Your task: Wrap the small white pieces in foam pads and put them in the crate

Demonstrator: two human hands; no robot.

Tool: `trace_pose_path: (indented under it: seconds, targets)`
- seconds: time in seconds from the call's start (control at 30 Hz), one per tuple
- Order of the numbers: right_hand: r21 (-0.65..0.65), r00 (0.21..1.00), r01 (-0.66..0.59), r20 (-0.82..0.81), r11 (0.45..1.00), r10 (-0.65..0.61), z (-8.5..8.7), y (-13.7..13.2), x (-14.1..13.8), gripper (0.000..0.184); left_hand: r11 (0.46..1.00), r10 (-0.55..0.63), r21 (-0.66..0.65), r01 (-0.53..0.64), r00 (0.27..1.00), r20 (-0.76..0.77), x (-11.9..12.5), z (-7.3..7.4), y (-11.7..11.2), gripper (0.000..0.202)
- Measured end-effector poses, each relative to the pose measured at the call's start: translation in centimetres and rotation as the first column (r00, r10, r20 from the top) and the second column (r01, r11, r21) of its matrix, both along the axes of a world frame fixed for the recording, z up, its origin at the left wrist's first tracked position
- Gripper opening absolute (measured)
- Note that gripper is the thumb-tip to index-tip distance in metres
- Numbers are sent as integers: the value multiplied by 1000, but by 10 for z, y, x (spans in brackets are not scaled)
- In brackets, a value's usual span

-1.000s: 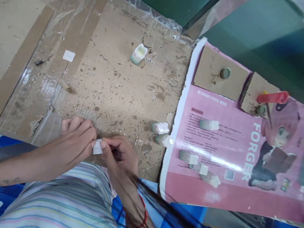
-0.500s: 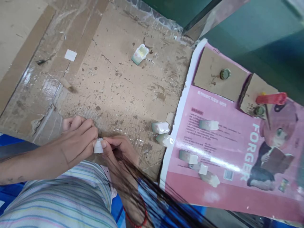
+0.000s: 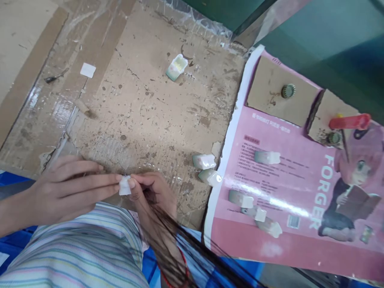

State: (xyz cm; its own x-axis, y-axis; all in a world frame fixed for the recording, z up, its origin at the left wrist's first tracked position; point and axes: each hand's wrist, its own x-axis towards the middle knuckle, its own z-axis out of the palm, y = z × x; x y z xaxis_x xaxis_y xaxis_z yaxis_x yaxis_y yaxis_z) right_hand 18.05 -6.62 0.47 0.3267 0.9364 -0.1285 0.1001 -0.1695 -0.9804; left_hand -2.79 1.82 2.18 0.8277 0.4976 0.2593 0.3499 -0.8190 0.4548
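Observation:
Between the thumb and fingers of my right hand is a small white squarish piece, pinched at its right edge. My left hand lies to the left of it with fingers stretched out, the fingertips at the piece's left edge. Strands of dark hair hang across my right wrist. To the right, two small green-and-white pieces rest near the cardboard's edge. Another green-and-white piece with a pale yellowish inside lies farther back.
A pink printed sheet on the right holds several green-and-white pieces. On cardboard pads there stand bottle caps and a red tool-like object. A white square and a dark-tipped thin object lie at left on the stained cardboard.
My left hand has uncurled, its fingers now stretched toward the white piece. My right hand keeps its pinch in nearly the same place. The view has shifted slightly.

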Motion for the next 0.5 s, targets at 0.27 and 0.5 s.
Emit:
trace_pose_path:
  seconds: [0.27,0.5]
  targets:
    - [9,1000,-8,12,1000,8,2,-1,1,6,984,20,177,-10,998,-53,2,-13,-13,46]
    - [13,1000,-3,4,1000,3,4,1,2,9,985,26,170,-13,997,-73,1,-17,-22,55]
